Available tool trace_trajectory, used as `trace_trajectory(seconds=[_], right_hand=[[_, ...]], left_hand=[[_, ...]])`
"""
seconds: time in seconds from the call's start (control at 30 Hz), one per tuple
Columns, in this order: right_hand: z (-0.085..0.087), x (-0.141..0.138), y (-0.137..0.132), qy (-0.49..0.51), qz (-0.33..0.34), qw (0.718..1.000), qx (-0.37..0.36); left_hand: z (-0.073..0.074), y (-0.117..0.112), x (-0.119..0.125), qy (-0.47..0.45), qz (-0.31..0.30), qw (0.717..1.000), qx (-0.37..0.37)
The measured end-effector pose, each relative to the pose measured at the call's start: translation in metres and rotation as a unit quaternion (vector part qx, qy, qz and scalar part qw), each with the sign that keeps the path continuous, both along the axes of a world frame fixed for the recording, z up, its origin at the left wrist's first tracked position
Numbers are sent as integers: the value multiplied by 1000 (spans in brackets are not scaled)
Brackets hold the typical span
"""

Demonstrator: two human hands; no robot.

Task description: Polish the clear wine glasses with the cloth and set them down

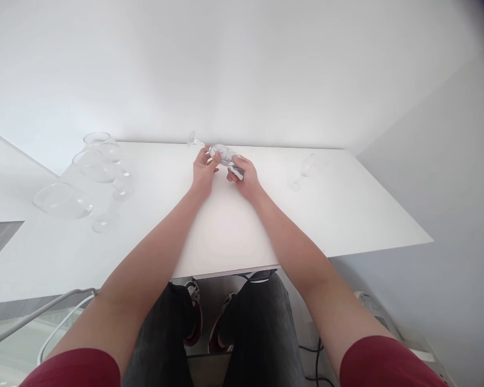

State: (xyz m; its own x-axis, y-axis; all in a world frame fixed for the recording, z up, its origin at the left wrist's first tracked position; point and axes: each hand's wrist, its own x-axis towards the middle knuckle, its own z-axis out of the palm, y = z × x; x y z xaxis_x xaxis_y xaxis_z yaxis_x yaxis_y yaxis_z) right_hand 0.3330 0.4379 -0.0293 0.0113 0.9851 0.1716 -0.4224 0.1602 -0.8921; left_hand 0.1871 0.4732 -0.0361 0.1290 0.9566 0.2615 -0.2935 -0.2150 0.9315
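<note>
Over the far middle of the white table (229, 226), I hold a stemmed glass (199, 143) between both hands. It lies tilted on its side, with its clear foot pointing to the far left and its bowl to the right. Crumpled grey-white cloth (237, 171) shows at the bowl; whether it is inside or around the glass I cannot tell. My left hand (205, 167) is closed around the bowl near the stem, thumb on top. At the rim end my right hand (245, 174) grips the cloth, its thumb pressed against it.
Several clear stemmed glasses (62, 200) stand at the left of the table. A small clear glass (307, 165) is on the right side. White wall rises behind the table's far edge. Grey and white cables (40, 312) run at the lower left, black cables (318, 355) below right.
</note>
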Motion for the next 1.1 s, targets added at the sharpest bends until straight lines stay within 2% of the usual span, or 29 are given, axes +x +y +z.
trace_trajectory(seconds=[0.07, 0.17, 0.27, 0.4, 0.57, 0.77, 0.93, 1.1], right_hand=[[-1, 2, 1, 0, -14, 1000, -9], [-1, 4, 2, 16, -38, 999, -14], [-2, 6, 3, 20, -43, 999, -11], [-3, 7, 4, 10, -35, 999, -10], [-4, 9, 6, 29, -69, 996, -46], [-6, 8, 8, 18, -53, 998, -29], [-8, 5, 9, 8, -39, 998, -45], [-9, 7, 14, 48, -67, 995, -53]], left_hand=[[-2, 1, -1, 18, 10, 1000, 17], [-1, -1, 0, 21, -16, 998, 56], [1, -4, 2, 16, -33, 998, 56], [2, -6, 4, 9, -6, 999, 49], [1, -4, 3, 25, -25, 996, 86], [-1, -2, 4, -8, -7, 997, 76], [0, -2, 2, -7, 22, 997, 75], [2, -6, 4, -19, -48, 993, 104]])
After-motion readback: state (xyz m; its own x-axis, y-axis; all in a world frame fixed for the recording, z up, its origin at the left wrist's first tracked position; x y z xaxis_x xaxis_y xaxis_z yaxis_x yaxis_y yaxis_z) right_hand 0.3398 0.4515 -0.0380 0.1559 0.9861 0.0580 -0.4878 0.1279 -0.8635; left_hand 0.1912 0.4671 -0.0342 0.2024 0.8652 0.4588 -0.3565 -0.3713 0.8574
